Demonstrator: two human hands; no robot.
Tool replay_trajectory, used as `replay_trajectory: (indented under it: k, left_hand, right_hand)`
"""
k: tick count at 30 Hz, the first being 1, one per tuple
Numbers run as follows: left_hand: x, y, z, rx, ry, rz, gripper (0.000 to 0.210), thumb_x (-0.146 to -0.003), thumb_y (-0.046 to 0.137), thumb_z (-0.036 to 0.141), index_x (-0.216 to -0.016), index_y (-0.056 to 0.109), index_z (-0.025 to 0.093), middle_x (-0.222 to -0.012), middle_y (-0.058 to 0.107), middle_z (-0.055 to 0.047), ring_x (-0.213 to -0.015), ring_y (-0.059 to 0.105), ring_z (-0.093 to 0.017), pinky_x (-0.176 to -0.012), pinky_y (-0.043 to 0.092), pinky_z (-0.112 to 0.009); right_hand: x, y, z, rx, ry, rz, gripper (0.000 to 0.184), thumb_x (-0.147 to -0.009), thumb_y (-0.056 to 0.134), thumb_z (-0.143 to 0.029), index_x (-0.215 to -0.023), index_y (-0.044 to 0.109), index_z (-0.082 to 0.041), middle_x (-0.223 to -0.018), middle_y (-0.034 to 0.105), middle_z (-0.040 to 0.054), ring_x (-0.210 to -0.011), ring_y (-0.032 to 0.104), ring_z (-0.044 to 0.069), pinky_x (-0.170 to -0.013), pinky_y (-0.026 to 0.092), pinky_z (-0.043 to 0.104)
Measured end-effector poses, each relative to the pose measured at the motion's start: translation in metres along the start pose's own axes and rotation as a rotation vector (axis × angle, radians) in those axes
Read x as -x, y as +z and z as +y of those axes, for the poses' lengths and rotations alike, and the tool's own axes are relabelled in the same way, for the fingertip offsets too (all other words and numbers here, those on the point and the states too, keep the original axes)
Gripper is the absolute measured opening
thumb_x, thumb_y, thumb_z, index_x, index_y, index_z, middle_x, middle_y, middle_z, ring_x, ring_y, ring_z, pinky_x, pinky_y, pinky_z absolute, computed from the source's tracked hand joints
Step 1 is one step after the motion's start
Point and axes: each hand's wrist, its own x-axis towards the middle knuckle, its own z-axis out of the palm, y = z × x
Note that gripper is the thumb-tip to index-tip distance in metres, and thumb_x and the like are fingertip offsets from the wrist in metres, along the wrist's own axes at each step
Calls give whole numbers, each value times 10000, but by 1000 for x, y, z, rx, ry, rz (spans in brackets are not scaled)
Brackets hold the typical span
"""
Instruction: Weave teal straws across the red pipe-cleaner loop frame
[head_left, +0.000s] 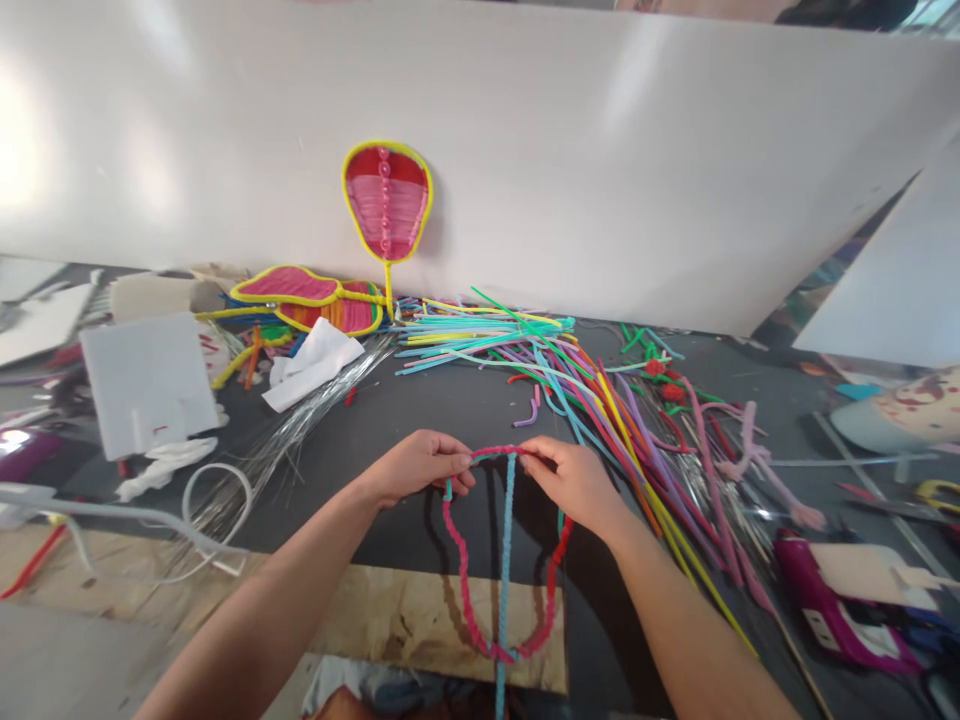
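Between my two hands hangs a loop of twisted pink and red pipe cleaner, with a light blue twisted stem running down its middle and out below. My left hand pinches the loop's top edge on the left side. Just right of the stem's upper end, my right hand pinches the same top edge. A short blue-green end sticks out under my left fingers, and a green bit shows below my right hand. The fingertips of both hands are closed on the loop.
A finished pink fan shape with yellow edging stands against the white board. Loose pipe cleaners spread behind and right. Thin wires, white paper, a white cable, scissors and a purple tool lie around.
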Motion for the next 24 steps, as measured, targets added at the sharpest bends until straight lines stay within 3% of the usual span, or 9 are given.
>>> replay_trajectory:
  k: [3,6,8,11,14,17,19,21,24]
  left_hand:
    - [-1,-1,-1,16,11,-7,315,-761,640,435,-852,657,134,-798,717,-69,-678,655,-140,-627,457,-230]
    - [-2,-2,-2,22,8,6,340,-747,648,446,-874,662,132,-799,717,-71,-678,653,-143,-615,454,-230]
    - [-3,-3,-3,18,3,17,352,-741,649,451,-903,665,139,-804,720,-67,-679,653,-142,-600,445,-222]
    - [-3,-3,-4,11,15,20,359,-746,639,457,-915,666,141,-805,720,-68,-680,654,-140,-586,434,-215]
    - [-3,-3,-4,3,20,28,353,-752,632,449,-922,665,141,-807,719,-70,-683,656,-141,-586,438,-215]
    - [-3,0,-5,-9,22,63,342,-764,616,431,-942,659,142,-802,717,-66,-682,655,-144,-588,454,-221]
    - [-4,2,-5,-55,57,120,334,-785,587,413,-963,654,139,-788,712,-63,-687,654,-154,-600,475,-237]
    - [-4,5,-5,-184,157,248,321,-808,559,393,-994,651,148,-812,710,-60,-716,655,-166,-636,495,-259]
    - [0,11,-3,-502,446,509,259,-840,544,348,-1010,658,190,-937,701,-57,-861,642,-185,-764,497,-293]
  right_hand:
    - [-1,1,5,-125,-21,72,234,-837,538,-313,-1035,637,-238,-982,689,36,-854,637,182,-735,484,293]
    - [-2,-2,12,-309,-98,244,274,-830,507,-250,-1086,600,-221,-1103,630,64,-861,610,165,-703,488,284]
    - [-3,-5,16,-395,-163,344,224,-800,435,-151,-894,631,-207,-1007,642,52,-830,595,159,-710,471,290]
    - [-3,-8,21,-481,-185,411,219,-690,379,-70,-585,519,-201,-669,578,-3,-656,536,137,-621,416,268]
    - [-4,-9,25,-571,-161,468,180,-637,372,-72,-526,432,-201,-554,456,-30,-549,432,119,-521,329,250]
    - [-3,-10,26,-560,-141,494,168,-630,366,-83,-521,408,-203,-537,430,-31,-534,408,119,-508,308,249]
    - [-1,-12,23,-469,-120,470,174,-647,362,-90,-523,408,-204,-526,428,-31,-525,411,119,-504,313,248]
    - [2,-13,15,-356,-98,422,189,-693,364,-100,-552,434,-204,-517,418,-36,-500,405,116,-485,312,242]
    - [7,-10,-2,-213,-150,357,199,-789,370,-118,-662,500,-200,-568,464,-29,-528,457,122,-500,358,237]
